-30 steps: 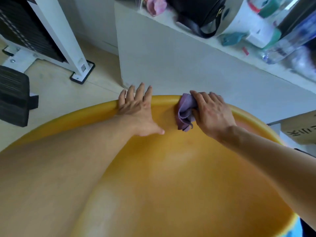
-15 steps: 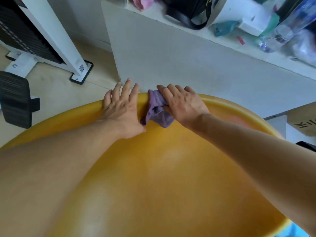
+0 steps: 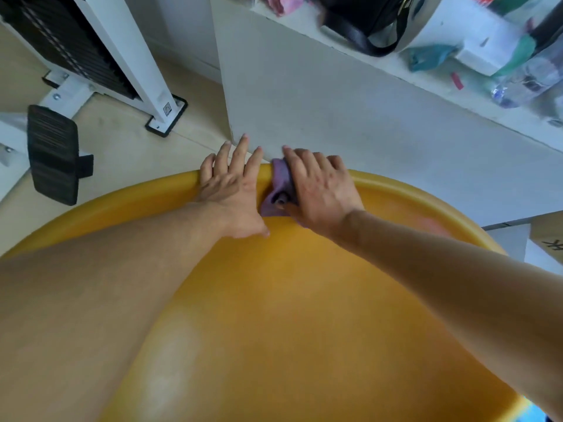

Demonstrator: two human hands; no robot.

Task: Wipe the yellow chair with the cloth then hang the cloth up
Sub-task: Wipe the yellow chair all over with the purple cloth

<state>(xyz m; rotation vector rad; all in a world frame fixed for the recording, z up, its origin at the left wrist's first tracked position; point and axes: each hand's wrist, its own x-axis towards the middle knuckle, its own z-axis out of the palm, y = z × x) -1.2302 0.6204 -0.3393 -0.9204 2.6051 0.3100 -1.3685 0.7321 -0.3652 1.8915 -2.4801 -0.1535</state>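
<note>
Yellow chair (image 3: 304, 300), far rim: left hand (image 3: 234, 193) flat with fingers spread over the edge, seemingly to steady it; right hand (image 3: 316, 190) clutching bunched purple cloth (image 3: 278, 184) against the rim, wiping there; hanging pending.

A pale wooden floor (image 3: 122, 147) meets a grey partition (image 3: 350, 132). Left of the partition stands a white-framed machine (image 3: 100, 50) with a black pedal (image 3: 53, 153); above the partition, a cluttered shelf (image 3: 457, 50) holds a black bag (image 3: 365, 16).
</note>
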